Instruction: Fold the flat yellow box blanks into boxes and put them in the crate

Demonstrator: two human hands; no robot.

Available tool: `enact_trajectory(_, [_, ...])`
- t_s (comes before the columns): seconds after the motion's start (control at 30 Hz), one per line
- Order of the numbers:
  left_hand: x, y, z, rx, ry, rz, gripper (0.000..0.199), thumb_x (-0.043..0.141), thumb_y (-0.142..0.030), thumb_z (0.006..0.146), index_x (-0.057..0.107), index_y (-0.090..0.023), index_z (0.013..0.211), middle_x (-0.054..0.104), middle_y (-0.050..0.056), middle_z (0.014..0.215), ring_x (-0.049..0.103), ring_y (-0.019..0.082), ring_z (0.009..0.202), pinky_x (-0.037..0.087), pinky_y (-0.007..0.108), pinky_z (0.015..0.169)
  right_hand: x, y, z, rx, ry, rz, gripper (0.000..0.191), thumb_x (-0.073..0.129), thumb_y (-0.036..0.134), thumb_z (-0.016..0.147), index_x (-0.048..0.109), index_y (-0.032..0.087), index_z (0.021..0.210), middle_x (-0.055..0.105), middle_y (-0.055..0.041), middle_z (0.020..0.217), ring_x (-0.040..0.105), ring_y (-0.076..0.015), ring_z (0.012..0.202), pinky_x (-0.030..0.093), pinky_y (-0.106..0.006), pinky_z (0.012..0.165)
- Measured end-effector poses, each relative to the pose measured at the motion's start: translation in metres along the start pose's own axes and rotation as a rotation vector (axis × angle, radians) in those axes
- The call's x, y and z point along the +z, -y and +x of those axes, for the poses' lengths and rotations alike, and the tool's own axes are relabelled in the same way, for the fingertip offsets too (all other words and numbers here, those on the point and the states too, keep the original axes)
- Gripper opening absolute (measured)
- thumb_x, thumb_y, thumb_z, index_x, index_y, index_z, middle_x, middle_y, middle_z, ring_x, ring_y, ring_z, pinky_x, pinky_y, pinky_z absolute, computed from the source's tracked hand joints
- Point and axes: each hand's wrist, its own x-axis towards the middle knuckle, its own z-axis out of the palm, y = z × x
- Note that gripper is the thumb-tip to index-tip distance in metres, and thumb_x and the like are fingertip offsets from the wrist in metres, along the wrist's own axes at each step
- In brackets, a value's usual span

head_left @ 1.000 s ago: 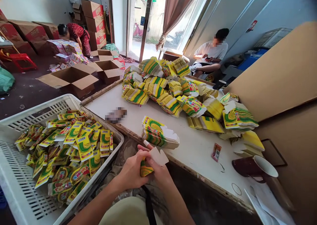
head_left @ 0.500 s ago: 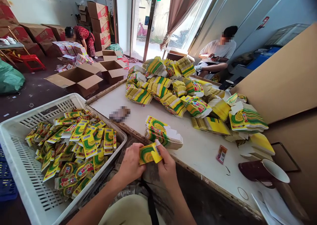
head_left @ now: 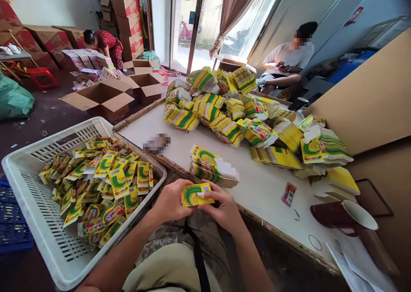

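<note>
A small yellow and green carton (head_left: 192,194) is held over my lap, between both hands. My left hand (head_left: 171,202) grips its left end. My right hand (head_left: 223,206) has its fingers round the right end, where a white patch shows. Just beyond, a stack of flat cartons (head_left: 208,167) lies at the near edge of the white table (head_left: 253,198). On my left stands a white basket (head_left: 41,236) that holds many yellow packets (head_left: 118,183).
Bundles of flat cartons (head_left: 218,108) are heaped on the table's far side. A dark mug (head_left: 330,217) and a small packet (head_left: 289,194) are at the right. Open cardboard boxes (head_left: 112,101) stand on the floor. One person bends at the back left; another sits at the back right.
The carton's raised right flap is now down, and the carton looks closed. My right fingers have moved onto its right end. The view has shifted slightly.
</note>
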Motion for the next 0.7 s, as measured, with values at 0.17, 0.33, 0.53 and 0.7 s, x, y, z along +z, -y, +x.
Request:
enact_trajectory(0.17, [-0.002, 0.001, -0.001, -0.022, -0.039, -0.032, 0.054, 0.079, -0.03, 0.065, 0.058, -0.021, 0.114, 0.068, 0.003, 0.106, 0.066, 0.02, 0.094, 0.051, 0.03, 0.081, 0.015, 0.001, 0.006, -0.003, 0.005, 0.138, 0.022, 0.077, 0.032, 0.077, 0.074, 0.025, 0.098, 0.055, -0.0119, 0.142, 0.051, -0.0315, 0.132, 0.048, -0.045, 0.104])
enact_trajectory(0.33, [-0.01, 0.002, -0.004, -0.11, -0.038, -0.022, 0.058, 0.079, -0.033, 0.066, 0.057, -0.021, 0.117, 0.068, 0.004, 0.107, 0.066, 0.021, 0.094, 0.053, 0.031, 0.082, 0.016, 0.005, 0.017, 0.039, -0.029, 0.192, 0.05, 0.07, 0.035, 0.084, 0.056, 0.027, 0.131, 0.056, -0.0111, 0.14, 0.059, -0.0266, 0.123, 0.051, -0.041, 0.1])
enact_trajectory(0.53, [-0.063, 0.046, -0.014, -0.325, -0.464, 0.538, 0.067, 0.078, -0.041, 0.068, 0.054, -0.014, 0.124, 0.057, 0.019, 0.129, 0.049, 0.04, 0.125, 0.038, 0.057, 0.105, -0.021, -0.02, 0.054, 0.084, -0.45, -0.307, 0.048, 0.065, 0.042, 0.085, 0.059, 0.017, 0.126, 0.068, -0.0156, 0.12, 0.064, -0.03, 0.111, 0.048, -0.05, 0.099])
enact_trajectory(0.7, [-0.065, 0.06, -0.018, -0.222, -0.41, 0.419, 0.057, 0.07, -0.044, 0.078, 0.054, -0.018, 0.127, 0.059, 0.015, 0.13, 0.05, 0.034, 0.126, 0.036, 0.053, 0.109, -0.025, -0.048, 0.075, 0.14, -0.271, -0.598, 0.034, 0.055, 0.033, 0.089, 0.064, 0.014, 0.115, 0.072, -0.0169, 0.104, 0.065, -0.0318, 0.096, 0.05, -0.05, 0.087])
